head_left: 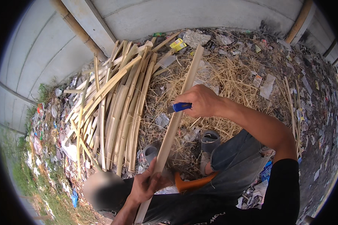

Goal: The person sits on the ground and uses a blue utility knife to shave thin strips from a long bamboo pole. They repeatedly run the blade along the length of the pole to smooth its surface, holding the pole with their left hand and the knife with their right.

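A long split bamboo strip (172,129) runs slantwise from the lower edge up past the middle, its far end raised over the straw. My left hand (144,184) is closed around its lower part, thumb on one side and fingers on the other. My right hand (204,100) grips a blue-handled knife (183,107), which looks like a box cutter. Its short dark blade lies across the strip's edge, above the middle of the strip. Whether the blade bites into the bamboo cannot be seen.
A heap of split bamboo pieces (118,108) lies to the left. Straw-like shavings (229,82) and scattered litter cover the ground. An orange object (193,183) lies beside my legs, near a grey sandal (210,139). A pale panel wall (199,15) stands behind.
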Demonstrator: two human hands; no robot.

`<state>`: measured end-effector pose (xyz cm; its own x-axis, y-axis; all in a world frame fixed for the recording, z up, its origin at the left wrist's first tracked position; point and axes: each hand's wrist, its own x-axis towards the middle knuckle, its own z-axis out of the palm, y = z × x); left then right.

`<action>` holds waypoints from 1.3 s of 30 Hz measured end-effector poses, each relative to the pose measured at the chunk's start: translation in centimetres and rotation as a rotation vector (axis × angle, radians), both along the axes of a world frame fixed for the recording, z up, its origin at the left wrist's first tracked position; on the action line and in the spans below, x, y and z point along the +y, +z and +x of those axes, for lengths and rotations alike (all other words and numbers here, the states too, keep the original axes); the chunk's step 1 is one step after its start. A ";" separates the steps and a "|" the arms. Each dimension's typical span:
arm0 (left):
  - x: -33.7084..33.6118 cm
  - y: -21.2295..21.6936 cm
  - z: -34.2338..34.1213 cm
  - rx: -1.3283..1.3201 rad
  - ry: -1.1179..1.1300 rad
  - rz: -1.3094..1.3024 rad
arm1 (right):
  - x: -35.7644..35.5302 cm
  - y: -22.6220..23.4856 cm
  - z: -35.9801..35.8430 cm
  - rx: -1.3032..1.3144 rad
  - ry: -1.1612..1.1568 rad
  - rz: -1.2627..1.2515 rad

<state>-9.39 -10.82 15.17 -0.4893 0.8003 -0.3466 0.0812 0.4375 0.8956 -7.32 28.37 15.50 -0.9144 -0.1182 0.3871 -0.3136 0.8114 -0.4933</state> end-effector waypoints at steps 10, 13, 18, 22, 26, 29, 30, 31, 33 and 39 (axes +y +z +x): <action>0.1 0.3 0.2 -0.003 0.027 0.013 | 2.1 0.9 -0.6 -0.201 -0.404 -0.906; 0.4 0.5 -0.3 0.068 -0.010 0.002 | 2.3 0.7 0.0 -0.230 -0.527 -0.690; 0.8 0.5 -0.2 0.053 0.079 0.089 | -2.3 0.0 0.9 -0.328 -0.377 -0.789; 1.3 0.0 0.1 0.132 0.143 0.181 | -8.4 -1.7 1.4 -0.485 -0.152 -1.031; 1.4 -0.4 0.0 0.180 0.087 0.155 | -9.9 -1.5 1.2 -0.469 -0.135 -0.901; 1.8 0.0 0.4 0.017 0.084 0.188 | -9.0 -0.6 0.2 -0.404 -0.133 -1.022; 1.7 -0.2 0.7 -0.081 0.080 0.193 | -8.4 -0.3 -0.3 -0.369 -0.130 -1.079; 1.4 -0.4 0.9 -0.178 0.081 0.195 | -7.7 0.1 -0.8 -0.363 -0.150 -1.140; 0.9 -0.7 0.8 -0.243 -0.013 0.164 | -5.6 0.8 -1.3 -0.343 -0.206 -1.255; 0.9 0.3 1.2 -0.345 0.112 0.240 | -1.9 1.7 -0.7 -0.243 -0.278 -0.559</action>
